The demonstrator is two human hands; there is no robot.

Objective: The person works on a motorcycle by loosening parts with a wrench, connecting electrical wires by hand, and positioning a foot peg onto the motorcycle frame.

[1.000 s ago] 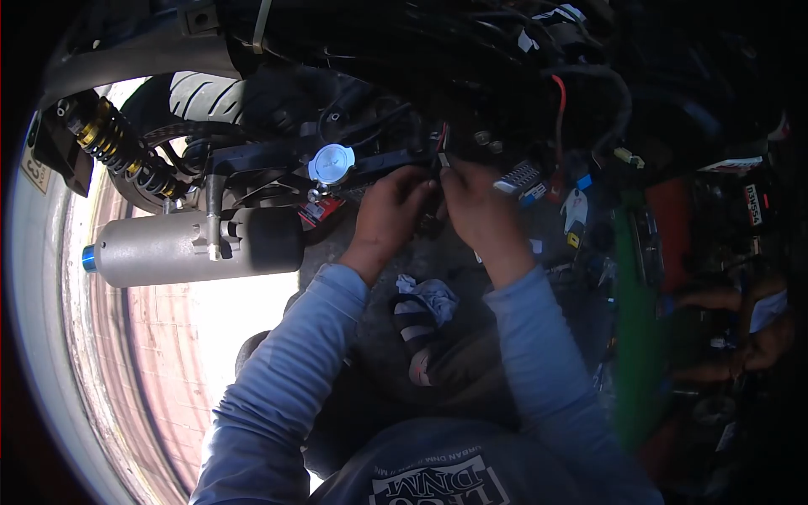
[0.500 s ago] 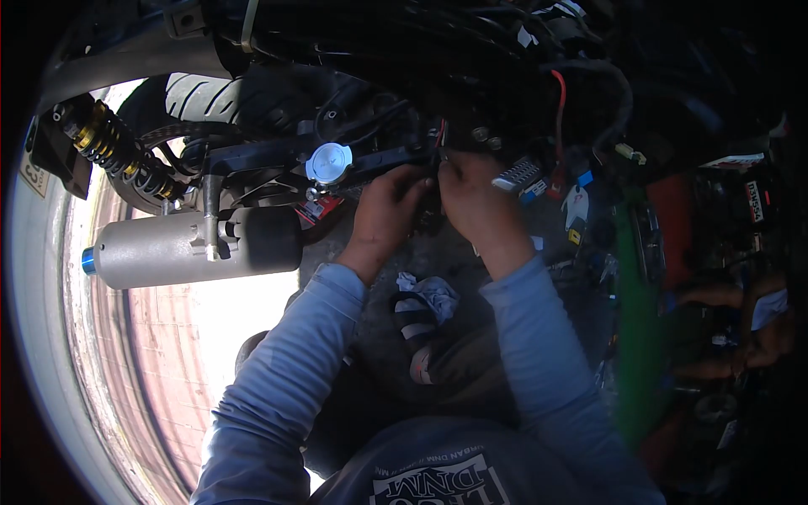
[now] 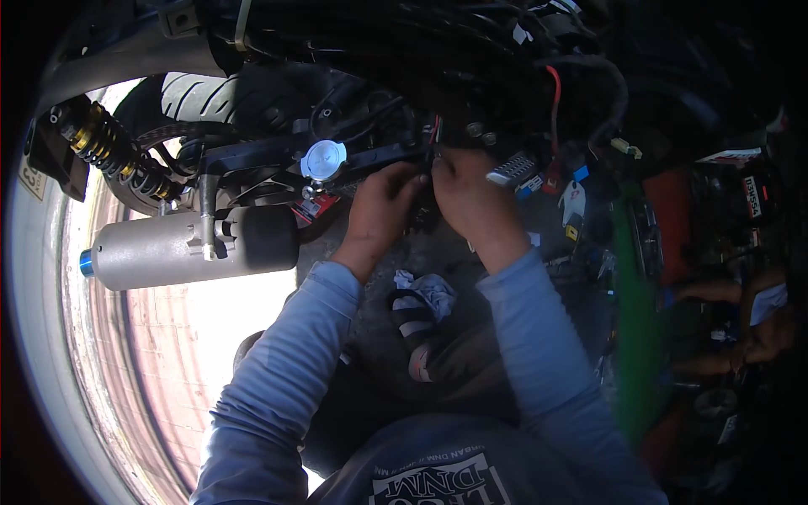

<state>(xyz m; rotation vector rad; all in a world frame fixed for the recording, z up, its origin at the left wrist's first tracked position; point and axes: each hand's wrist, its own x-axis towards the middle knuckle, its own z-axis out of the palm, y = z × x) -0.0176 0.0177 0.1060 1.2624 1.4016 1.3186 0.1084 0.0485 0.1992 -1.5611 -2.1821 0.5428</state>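
Note:
Side by side under the dark motorcycle frame, both of my hands are closed at a thin bundle of red, white and dark wires [image 3: 435, 130]. My right hand [image 3: 473, 200] pinches the bundle's lower end between thumb and fingers. Just to its left, my left hand [image 3: 383, 210] has its fingers curled together; what it grips is dark and too small to name. A round silver cap [image 3: 324, 160] on the motorcycle lies left of my left hand. Right of my right hand is a ridged metal part [image 3: 510, 171].
A grey exhaust muffler [image 3: 194, 248] and a gold-black shock absorber [image 3: 109, 151] are at the left, below a rear tyre [image 3: 200, 99]. A red cable [image 3: 555, 105] hangs at the right. Near a green strip [image 3: 635, 337], a co-worker's bare limbs [image 3: 766, 324] show.
The view has shifted slightly, moving the motorcycle parts a little left. My right hand has turned slightly at the wires; both hands remain close together.

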